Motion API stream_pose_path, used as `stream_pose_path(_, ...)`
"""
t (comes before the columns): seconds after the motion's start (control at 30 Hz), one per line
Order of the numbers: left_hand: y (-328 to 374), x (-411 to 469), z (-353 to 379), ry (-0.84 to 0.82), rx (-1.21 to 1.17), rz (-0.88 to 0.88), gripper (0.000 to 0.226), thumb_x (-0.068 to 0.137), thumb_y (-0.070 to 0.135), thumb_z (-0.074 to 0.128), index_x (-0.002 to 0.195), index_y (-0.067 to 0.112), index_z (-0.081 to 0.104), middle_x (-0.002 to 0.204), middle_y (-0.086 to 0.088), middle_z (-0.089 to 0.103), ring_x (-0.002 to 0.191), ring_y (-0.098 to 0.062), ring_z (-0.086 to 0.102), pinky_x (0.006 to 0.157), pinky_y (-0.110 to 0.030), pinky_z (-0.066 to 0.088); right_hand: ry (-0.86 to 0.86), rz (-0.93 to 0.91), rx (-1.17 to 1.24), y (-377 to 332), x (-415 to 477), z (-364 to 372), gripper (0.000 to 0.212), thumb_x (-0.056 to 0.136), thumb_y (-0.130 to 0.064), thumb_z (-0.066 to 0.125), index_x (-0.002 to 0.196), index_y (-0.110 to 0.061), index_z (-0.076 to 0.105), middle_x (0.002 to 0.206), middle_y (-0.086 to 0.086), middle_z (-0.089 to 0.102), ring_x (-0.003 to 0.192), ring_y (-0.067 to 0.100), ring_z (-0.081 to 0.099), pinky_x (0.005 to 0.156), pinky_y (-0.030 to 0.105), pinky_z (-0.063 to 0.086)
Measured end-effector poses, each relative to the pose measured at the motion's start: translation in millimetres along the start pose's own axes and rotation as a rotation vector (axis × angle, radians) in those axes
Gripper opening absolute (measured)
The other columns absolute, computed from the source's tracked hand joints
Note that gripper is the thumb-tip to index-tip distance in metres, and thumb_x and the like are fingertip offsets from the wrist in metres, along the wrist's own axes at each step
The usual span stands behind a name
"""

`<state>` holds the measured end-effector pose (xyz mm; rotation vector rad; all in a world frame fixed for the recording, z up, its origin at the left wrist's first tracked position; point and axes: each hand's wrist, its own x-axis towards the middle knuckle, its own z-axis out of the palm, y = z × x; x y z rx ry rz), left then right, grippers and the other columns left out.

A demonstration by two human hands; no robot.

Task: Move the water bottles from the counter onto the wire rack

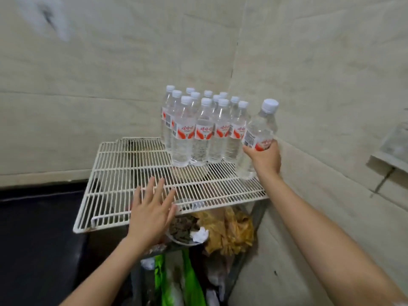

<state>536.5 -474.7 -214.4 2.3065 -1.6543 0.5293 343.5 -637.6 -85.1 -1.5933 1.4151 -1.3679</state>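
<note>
A white wire rack [123,173] lies flat in the tiled corner. Several clear water bottles [203,131] with white caps and red-and-white labels stand in a tight group on its far right part. My right hand [265,157] is closed around the middle of one more water bottle [258,133], tilted to the right, with its base low over the rack's right edge beside the group. My left hand [150,208] hovers flat over the rack's front edge, fingers spread, holding nothing.
Tiled walls close the corner behind and to the right. Under the rack sit a bowl of dark scraps [183,230], crumpled yellow wrapping [229,230] and a green-and-white bag [170,279]. A dark surface [37,228] lies to the left. A small ledge [390,160] juts from the right wall.
</note>
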Motion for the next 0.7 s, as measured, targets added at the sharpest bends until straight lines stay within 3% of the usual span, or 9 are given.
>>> stream_pose_path(0.17,7.4,-24.7,7.2,-0.022,0.008,-0.15,0.058,0.094,0.05,0.005,0.13,0.02,0.04,0.132,-0.016,0.056,0.132,-0.032,0.025,0.113,-0.041,0.005,-0.132,0.023,-0.033,20.3,57.2,27.9,0.049,0.071,-0.026,0.075,0.113,-0.014,0.052,0.113,0.008,0.064,0.104,0.03,0.061,0.079,0.032,0.041)
stream_pose_path(0.23,8.7,-31.3,8.6,-0.011,0.045,-0.182,0.062,0.092,0.054,0.007,0.133,0.021,0.038,0.137,-0.015,0.051,0.143,-0.031,0.005,0.115,-0.035,-0.007,-0.148,0.032,-0.036,28.1,69.1,35.2,0.049,0.071,-0.025,0.076,0.114,-0.013,0.053,0.115,0.009,0.064,0.105,0.031,0.061,0.082,0.032,0.042)
stream_pose_path(0.3,9.5,-32.5,8.3,-0.013,0.077,-0.211,0.067,0.089,0.061,0.009,0.134,0.021,0.04,0.139,-0.013,0.049,0.145,-0.023,-0.015,0.114,-0.036,-0.008,-0.136,0.04,-0.041,34.1,75.6,39.6,0.055,0.071,-0.026,0.075,0.118,-0.011,0.051,0.118,0.012,0.063,0.106,0.032,0.06,0.083,0.032,0.042)
stream_pose_path(0.37,11.0,-31.8,8.6,-0.034,0.12,-0.236,0.074,0.084,0.068,0.012,0.135,0.021,0.038,0.14,-0.011,0.048,0.144,-0.023,-0.019,0.113,-0.038,-0.007,-0.094,0.035,-0.064,35.5,78.6,41.6,0.065,0.071,-0.027,0.075,0.126,-0.01,0.045,0.119,0.016,0.061,0.105,0.034,0.06,0.083,0.035,0.045)
stream_pose_path(0.5,11.0,-33.9,13.0,-0.042,0.165,-0.212,0.088,0.077,0.077,0.016,0.146,0.023,0.016,0.144,-0.01,0.04,0.144,-0.031,-0.012,0.112,-0.04,-0.006,-0.135,0.074,-0.135,43.8,81.0,47.6,0.078,0.061,-0.046,0.077,0.121,-0.007,0.044,0.116,0.021,0.059,0.104,0.04,0.058,0.088,0.045,0.047)
stream_pose_path(0.57,12.2,-33.9,11.2,-0.053,0.168,-0.199,0.09,0.076,0.078,0.016,0.146,0.022,0.007,0.141,-0.012,0.046,0.139,-0.038,0.012,0.111,-0.04,-0.005,-0.18,0.095,-0.154,52.2,81.4,53.3,0.088,0.054,-0.053,0.076,0.121,-0.005,0.044,0.121,0.022,0.057,0.108,0.039,0.055,0.094,0.05,0.046)
stream_pose_path(0.67,11.0,-32.6,10.3,-0.091,0.171,-0.178,0.089,0.076,0.078,0.015,0.143,0.02,0.026,0.135,-0.014,0.053,0.126,-0.037,0.028,0.108,-0.04,-0.001,-0.17,0.106,-0.041,25.6,70.8,42.3,0.1,0.062,-0.049,0.076,0.139,-0.005,0.03,0.143,0.022,0.035,0.133,0.037,0.032,0.11,0.052,0.029)
stream_pose_path(0.7,14.8,-31.5,5.7,-0.068,0.182,-0.181,0.087,0.076,0.078,0.015,0.139,0.019,0.033,0.135,-0.015,0.054,0.125,-0.036,0.029,0.108,-0.04,0.0,-0.188,0.053,0.054,2.8,66.6,30.0,0.093,0.061,-0.055,0.072,0.135,-0.009,0.04,0.14,0.019,0.042,0.131,0.034,0.035,0.109,0.051,0.031)
